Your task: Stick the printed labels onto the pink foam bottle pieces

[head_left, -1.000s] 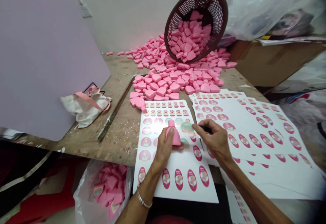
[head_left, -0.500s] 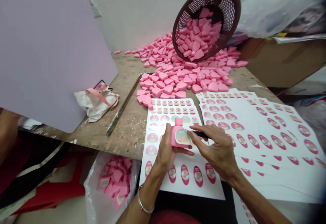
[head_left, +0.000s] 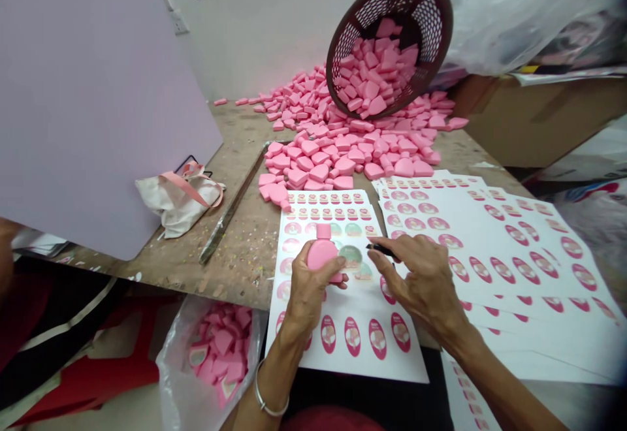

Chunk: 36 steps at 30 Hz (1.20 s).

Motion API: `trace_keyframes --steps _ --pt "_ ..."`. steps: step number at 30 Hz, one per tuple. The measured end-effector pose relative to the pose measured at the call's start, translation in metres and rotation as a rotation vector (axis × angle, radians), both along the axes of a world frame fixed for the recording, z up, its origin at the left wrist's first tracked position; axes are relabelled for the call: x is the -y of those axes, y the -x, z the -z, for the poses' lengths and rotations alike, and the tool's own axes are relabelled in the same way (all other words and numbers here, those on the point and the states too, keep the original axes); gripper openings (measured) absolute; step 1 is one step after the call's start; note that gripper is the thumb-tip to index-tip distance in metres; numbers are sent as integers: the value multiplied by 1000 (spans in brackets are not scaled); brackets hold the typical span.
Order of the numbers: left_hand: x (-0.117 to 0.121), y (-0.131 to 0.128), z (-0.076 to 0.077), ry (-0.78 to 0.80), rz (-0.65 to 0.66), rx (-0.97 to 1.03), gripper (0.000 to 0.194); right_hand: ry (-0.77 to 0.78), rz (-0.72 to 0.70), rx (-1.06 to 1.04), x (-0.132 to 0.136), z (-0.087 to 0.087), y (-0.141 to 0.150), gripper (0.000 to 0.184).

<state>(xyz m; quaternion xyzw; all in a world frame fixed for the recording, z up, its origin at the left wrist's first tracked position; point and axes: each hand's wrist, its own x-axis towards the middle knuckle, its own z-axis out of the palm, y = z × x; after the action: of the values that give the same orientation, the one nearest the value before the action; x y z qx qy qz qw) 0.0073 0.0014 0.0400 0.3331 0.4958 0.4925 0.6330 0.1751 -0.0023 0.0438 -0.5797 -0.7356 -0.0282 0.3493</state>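
My left hand (head_left: 306, 284) is closed around a small pink toy bottle (head_left: 321, 255), cap upward, with a plain side facing me and the thumb across its front. Between the thumb and fingers of my right hand (head_left: 421, 281) is a slim black tool (head_left: 383, 250), its narrow end pointing left; its exact kind is unclear. Both hands are over a white sticker sheet (head_left: 362, 369) printed with pink ovals and round labels. Green labels (head_left: 351, 255) lie on the sheet between the bottle and the tool, which are apart.
A tipped brown basket (head_left: 441, 26) spills pink bottles (head_left: 318, 173) over the back of the wooden table (head_left: 240, 274). More sticker sheets (head_left: 494, 235) overlap at right. At left lie a white cloth bag (head_left: 181, 212) and a metal strip (head_left: 230, 212). A plastic bag of bottles (head_left: 223, 346) hangs below the edge.
The bottle has turned in my left hand, so its green label no longer faces me, and it has moved slightly left. My right hand's tool has come away from it.
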Motion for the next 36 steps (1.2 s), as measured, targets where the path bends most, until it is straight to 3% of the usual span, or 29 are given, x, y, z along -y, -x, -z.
trace_keyframes --steps 4,10,16,20,24,26,30,34,36 --pt "1 -2 0 -22 36 21 36 176 -116 -262 0 -2 1 23" --pt "2 -5 4 -91 48 182 32 467 -105 -664 1 -15 -4 26" --pt "3 -3 -7 59 220 458 38 637 -218 -760 0 -17 -6 31" --pt "5 0 -10 -1 250 372 35 589 -168 -692 3 -16 -4 30" --pt "7 4 -9 -262 59 -111 26 432 -104 -489 10 -15 -5 29" --pt "7 6 -9 -315 18 -270 23 346 -92 -388 14 -15 -4 27" --pt "8 7 -11 -275 16 -268 22 209 -101 -269 17 -16 2 26" --pt "8 8 -15 -388 -67 -462 16 129 -114 -201 19 -19 2 27" --pt "5 16 -13 -354 -114 -481 19 113 -75 -224 20 -21 -6 27"
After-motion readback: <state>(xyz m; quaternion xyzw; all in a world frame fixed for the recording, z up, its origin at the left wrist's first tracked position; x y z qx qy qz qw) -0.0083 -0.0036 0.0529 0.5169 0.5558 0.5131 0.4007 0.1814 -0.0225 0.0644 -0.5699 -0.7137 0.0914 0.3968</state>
